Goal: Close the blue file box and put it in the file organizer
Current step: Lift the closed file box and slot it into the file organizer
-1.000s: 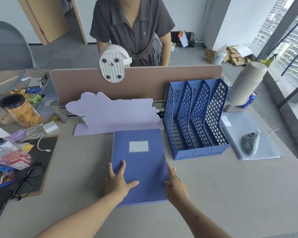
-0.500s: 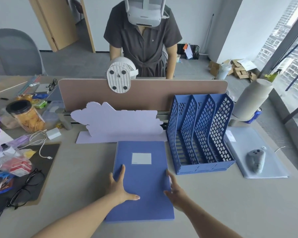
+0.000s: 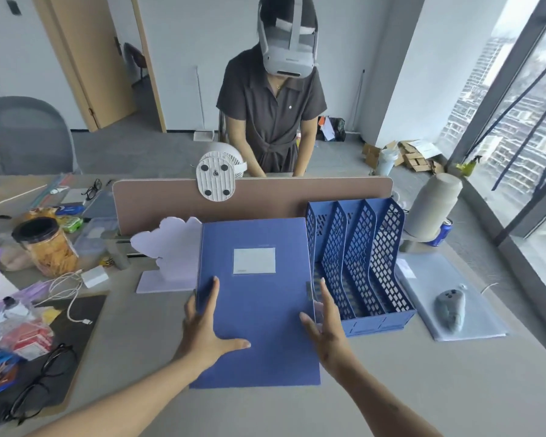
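The blue file box (image 3: 259,313) is closed, with a white label on its lid, and it is tilted up off the desk with its far edge raised in front of the divider. My left hand (image 3: 204,329) grips its left edge, thumb across the lid. My right hand (image 3: 327,329) grips its right edge beside the small clasp. The blue mesh file organizer (image 3: 360,263) stands just right of the box, and its several upright slots hold nothing.
A lavender cloud-shaped sign (image 3: 171,247) stands behind the box on the left, before the brown divider (image 3: 281,197) with a white fan (image 3: 216,178). A person with a headset (image 3: 275,105) stands opposite. At left are a snack jar (image 3: 48,247), cables and glasses (image 3: 35,392); at right a controller (image 3: 449,307) and a grey cylinder (image 3: 432,206).
Both hands have gone from lying flat on the box to gripping its side edges. The box has come up off the desk, its far edge now covering part of the sign. My view has tilted up.
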Demonstrator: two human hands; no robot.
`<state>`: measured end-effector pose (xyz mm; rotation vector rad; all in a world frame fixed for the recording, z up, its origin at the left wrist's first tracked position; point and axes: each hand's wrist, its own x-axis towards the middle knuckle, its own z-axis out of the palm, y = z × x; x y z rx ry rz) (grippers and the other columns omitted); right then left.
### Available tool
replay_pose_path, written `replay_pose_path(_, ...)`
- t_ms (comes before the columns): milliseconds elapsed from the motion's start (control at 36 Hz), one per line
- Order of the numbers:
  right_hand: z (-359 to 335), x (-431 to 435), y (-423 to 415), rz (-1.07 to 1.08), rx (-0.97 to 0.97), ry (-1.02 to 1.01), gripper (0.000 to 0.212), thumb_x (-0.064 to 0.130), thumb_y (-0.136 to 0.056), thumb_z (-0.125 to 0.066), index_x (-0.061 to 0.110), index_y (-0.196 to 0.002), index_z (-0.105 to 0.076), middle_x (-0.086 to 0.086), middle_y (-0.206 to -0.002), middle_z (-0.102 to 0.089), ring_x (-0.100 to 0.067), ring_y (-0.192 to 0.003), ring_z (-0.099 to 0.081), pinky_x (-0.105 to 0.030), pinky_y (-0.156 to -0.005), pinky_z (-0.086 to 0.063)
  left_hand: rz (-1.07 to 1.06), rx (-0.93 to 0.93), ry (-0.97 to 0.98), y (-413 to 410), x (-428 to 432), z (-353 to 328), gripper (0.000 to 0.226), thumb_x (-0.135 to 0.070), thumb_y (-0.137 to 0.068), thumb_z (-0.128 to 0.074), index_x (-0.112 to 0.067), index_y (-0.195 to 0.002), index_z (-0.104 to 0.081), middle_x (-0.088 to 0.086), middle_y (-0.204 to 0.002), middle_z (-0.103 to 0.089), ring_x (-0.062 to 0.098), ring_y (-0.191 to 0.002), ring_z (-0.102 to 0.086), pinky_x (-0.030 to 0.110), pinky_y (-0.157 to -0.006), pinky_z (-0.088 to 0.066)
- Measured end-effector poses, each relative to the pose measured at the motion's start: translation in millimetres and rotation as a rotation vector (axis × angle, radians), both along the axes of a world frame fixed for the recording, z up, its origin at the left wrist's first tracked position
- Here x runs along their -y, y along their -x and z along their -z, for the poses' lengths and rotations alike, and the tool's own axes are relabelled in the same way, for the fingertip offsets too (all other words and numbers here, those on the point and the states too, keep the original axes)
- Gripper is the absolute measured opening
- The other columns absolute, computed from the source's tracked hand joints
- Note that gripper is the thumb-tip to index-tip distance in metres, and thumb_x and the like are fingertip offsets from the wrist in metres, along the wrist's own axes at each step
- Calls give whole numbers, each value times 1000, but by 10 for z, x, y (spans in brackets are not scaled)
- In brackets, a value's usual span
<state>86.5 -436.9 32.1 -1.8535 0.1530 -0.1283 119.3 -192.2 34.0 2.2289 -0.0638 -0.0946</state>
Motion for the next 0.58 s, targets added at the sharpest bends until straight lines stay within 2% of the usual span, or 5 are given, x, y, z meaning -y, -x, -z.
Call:
replay_pose_path(111, -543, 339, 55, 94, 19, 27, 84, 74, -66, -62, 69, -134, -14, -8, -111, -52, -21, -94, -56, -51, -90, -51, 155, 88, 87, -66, 150, -293, 139, -38, -52, -95, -66, -140, 10, -23, -151, 2, 0, -141, -9, 41, -118, -28)
replay_pose_path(250, -1323, 816, 300, 18, -20, 66, 70, 32, -79, -71, 51, -135, -34, 0, -99, -55, -16, -72, -58, -37, -64, -56, 283, 147, 137, -221, 562, -628, 143, -38, -51, -95, -62, -141, 13, -17, -150, -3, 7, -147, -7, 40, -117, -28)
replay_pose_path(361, -1853, 1088, 541, 64, -117, 119, 50, 36, -73, -72, 37, -118, -49, -8, -106, -59, -25, -64, -60, -47, -65, -56, 411, 146, 119, -276, 982, -827, 145, -40, -52, -94, -59, -142, 19, -7, -153, -3, 16, -148, -10, 39, -113, -31)
replay_pose_path(472, -2045, 1343, 682, 142, -160, 178, 51, 40, -72, -76, 26, -111, -47, -14, -108, -57, -24, -58, -55, -39, -57, -52, 532, 175, 90, -323, 1410, -954, 143, -43, -56, -92, -54, -144, 20, -10, -159, 12, 12, -150, 6, 42, -118, -25)
replay_pose_path(583, -2059, 1356, 767, 283, -119, 327, 50, 33, -75, -76, 20, -107, -41, 1, -92, -54, -29, -60, -58, -46, -61, -58, 669, 142, 36, -492, 1775, -991, 134, -44, -62, -88, -55, -144, 17, 2, -164, 18, 8, -147, 11, 39, -119, -23)
